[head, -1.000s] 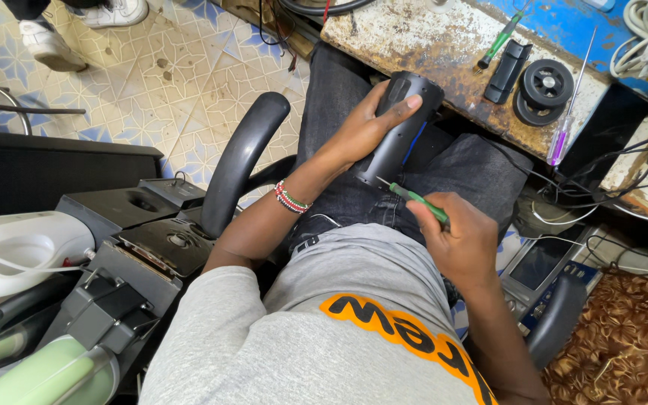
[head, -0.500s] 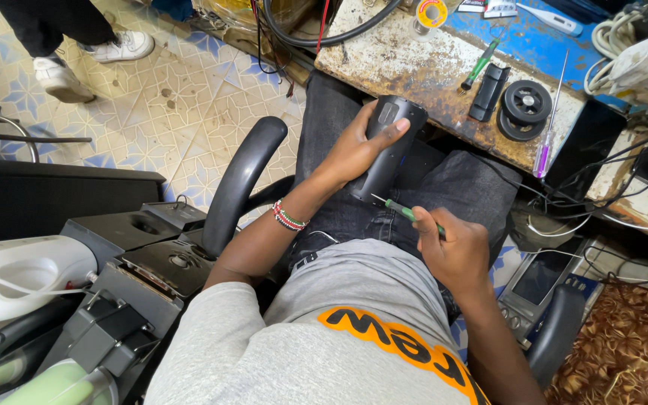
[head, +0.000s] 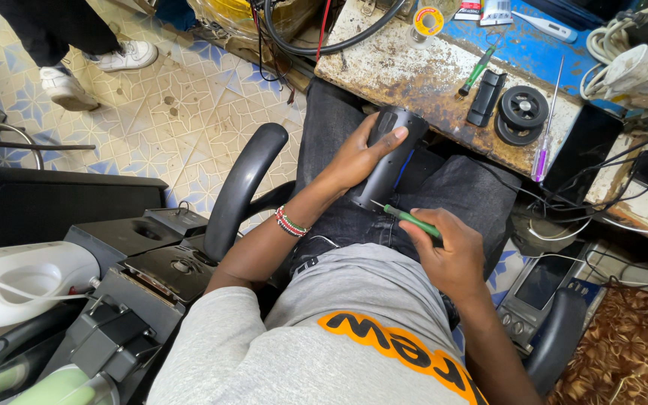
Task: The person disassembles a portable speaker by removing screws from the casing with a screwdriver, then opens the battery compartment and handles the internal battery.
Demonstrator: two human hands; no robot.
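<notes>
My left hand (head: 361,154) grips a dark cylindrical speaker (head: 389,159) that rests tilted on my lap, thumb lying along its upper side. My right hand (head: 451,251) holds a green-handled screwdriver (head: 411,218), its thin metal tip pointing at the lower end of the speaker. A beaded bracelet (head: 291,223) circles my left wrist. I sit in a chair with a black armrest (head: 243,187) on my left.
A rusty workbench (head: 414,79) ahead carries a second green screwdriver (head: 475,73), a black clip, round black parts (head: 520,112), a purple tool and tape. Cables hang at the right. Black and white appliances (head: 31,281) crowd the left; another person's legs (head: 61,37) stand on the tiled floor.
The view has shifted slightly. The speaker stays in my left hand, and my right hand has brought the screwdriver tip closer to its lower end.
</notes>
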